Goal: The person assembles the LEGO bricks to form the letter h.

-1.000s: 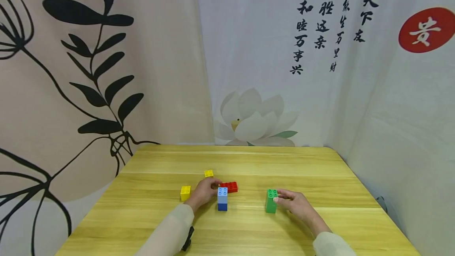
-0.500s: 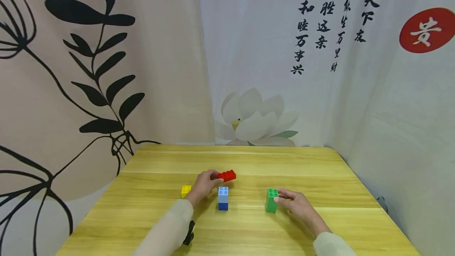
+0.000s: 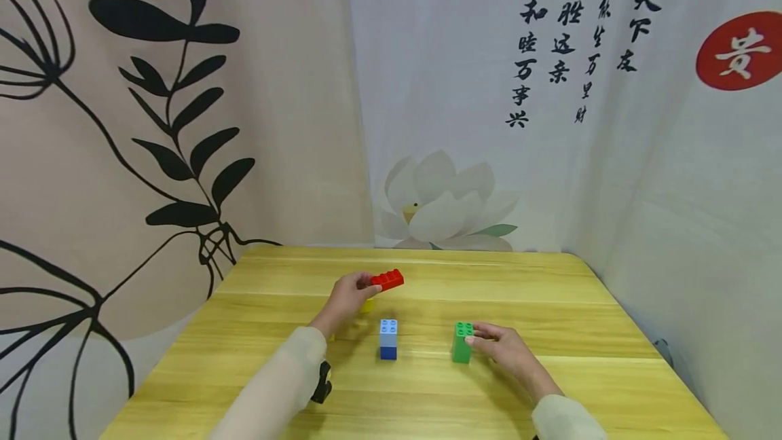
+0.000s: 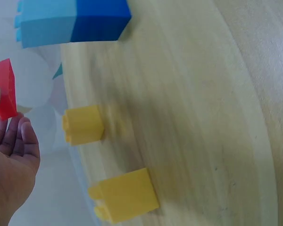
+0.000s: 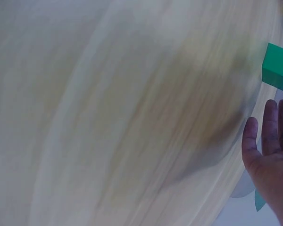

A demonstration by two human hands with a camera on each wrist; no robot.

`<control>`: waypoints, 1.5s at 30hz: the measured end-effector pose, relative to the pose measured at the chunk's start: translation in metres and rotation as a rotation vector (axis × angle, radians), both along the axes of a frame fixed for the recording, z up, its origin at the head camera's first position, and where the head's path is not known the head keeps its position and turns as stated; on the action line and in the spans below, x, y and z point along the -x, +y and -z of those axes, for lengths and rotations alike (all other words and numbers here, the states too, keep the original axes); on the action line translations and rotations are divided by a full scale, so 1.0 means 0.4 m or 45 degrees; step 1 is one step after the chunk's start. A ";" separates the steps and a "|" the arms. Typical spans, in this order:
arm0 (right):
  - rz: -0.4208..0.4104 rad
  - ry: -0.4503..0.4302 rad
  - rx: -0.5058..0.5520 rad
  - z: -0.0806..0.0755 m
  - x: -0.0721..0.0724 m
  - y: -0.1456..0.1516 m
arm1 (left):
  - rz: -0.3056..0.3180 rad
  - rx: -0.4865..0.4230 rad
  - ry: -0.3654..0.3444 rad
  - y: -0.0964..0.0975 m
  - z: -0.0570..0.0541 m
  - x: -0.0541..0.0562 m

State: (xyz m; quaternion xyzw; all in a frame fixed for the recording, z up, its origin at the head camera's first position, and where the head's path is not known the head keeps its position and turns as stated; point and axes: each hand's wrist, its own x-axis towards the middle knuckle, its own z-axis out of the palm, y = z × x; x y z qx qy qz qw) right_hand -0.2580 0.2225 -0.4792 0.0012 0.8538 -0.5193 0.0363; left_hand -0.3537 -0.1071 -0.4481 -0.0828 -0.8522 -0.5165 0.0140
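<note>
My left hand [image 3: 349,299] pinches a red building block [image 3: 387,280] between thumb and fingers, raised above the far part of the table. In the left wrist view the red block [image 4: 7,89] is off the tabletop. A tall green block [image 3: 462,343] is upright at the right, pinched at its right side by my right hand [image 3: 507,353]. The right wrist view shows only part of the green block [image 5: 279,68], with the other fingers extended below it. Between the hands stands a light-blue block [image 3: 388,333] on a dark-blue block [image 3: 388,353].
One yellow block [image 3: 367,305] sits behind my left hand, partly covered. Another yellow block [image 4: 127,195] shows in the left wrist view; my left wrist nearly hides it in the head view. The wooden table [image 3: 427,399] meets a printed curtain [image 3: 305,155] at the back.
My left hand has taken the red block from beside the blue stack and lifted it up and away. The right hand stays at the green block. The head view has shifted slightly.
</note>
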 end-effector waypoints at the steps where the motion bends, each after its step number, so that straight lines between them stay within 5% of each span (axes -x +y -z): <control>1: -0.002 0.003 0.000 0.000 0.002 -0.004 | -0.005 -0.004 -0.004 -0.002 -0.003 0.001; 23: -0.079 0.044 0.031 0.007 0.031 -0.089 | -0.002 -0.130 -0.031 -0.005 -0.050 -0.019; 30: -0.091 0.053 0.001 0.013 0.036 -0.107 | 0.059 -0.197 -0.077 0.000 -0.052 -0.024; 45: -0.158 0.070 -0.009 0.010 0.035 -0.141 | 0.137 -0.142 -0.058 0.004 -0.051 -0.056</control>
